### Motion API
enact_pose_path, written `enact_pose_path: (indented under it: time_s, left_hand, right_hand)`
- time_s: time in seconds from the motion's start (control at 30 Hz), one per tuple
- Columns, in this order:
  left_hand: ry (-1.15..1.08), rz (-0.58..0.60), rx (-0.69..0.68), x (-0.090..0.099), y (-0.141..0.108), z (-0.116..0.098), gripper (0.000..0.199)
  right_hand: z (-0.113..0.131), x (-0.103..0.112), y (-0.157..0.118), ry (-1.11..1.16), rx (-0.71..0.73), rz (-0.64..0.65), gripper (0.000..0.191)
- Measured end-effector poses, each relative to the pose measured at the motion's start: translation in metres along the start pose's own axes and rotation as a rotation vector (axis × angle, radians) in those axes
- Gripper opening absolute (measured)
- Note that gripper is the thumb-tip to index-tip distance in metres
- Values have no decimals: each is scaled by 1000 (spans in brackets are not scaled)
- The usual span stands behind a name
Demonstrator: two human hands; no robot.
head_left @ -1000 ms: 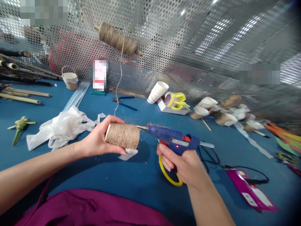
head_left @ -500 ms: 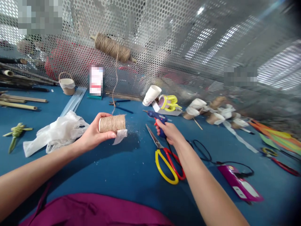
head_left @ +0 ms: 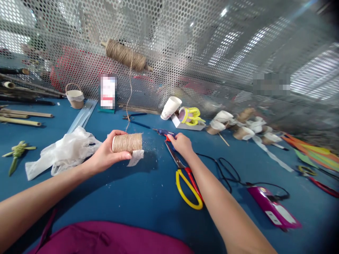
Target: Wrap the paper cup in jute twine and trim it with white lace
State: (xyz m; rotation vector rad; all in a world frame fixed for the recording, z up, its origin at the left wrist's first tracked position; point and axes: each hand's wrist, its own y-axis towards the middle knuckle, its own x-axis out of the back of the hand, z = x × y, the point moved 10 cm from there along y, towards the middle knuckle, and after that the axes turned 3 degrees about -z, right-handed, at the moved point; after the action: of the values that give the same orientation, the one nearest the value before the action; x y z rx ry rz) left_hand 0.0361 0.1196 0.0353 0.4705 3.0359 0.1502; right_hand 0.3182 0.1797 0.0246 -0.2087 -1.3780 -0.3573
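A twine-wrapped cup point(head_left: 128, 143) lies sideways in my left hand point(head_left: 111, 151), fingers behind it and thumb along its lower side. From its lower right edge hangs a short piece of white lace point(head_left: 136, 158). Twine runs from the cup up to a large twine spool point(head_left: 125, 55) on the mesh. In my right hand point(head_left: 180, 144) is a blue glue gun point(head_left: 166, 133), its nozzle pointing left towards the cup but apart from it. Below that hand lie scissors point(head_left: 188, 188) with one yellow and one red handle, partly covered by my forearm.
White lace ribbon point(head_left: 70, 150) is heaped at left, near bamboo sticks point(head_left: 26, 113). Along the mesh stand a small basket point(head_left: 75, 98), a paper cup point(head_left: 171, 107) and a tape box point(head_left: 189, 123). At right are wrapped cups point(head_left: 242, 133), a black cable and a purple device point(head_left: 274, 208).
My right hand has moved left with the glue gun, bringing the nozzle nearer the cup. The cup in my left hand has barely shifted.
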Motion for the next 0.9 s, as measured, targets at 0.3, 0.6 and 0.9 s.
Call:
enact_pose_path:
  time_s: [0.3,0.6,0.9]
  left_hand:
    - [30,31,-28,-1,-2,2,60]
    - [-248,74,90,-15,-7,4,42]
    - [-546,127,377,-44,-22,17,46]
  right_hand:
    - [8,8,-74,-190,217,95,21]
    - [61,11,-121,132,605,203,13]
    - [115,90,-181,606,1007,-127,29]
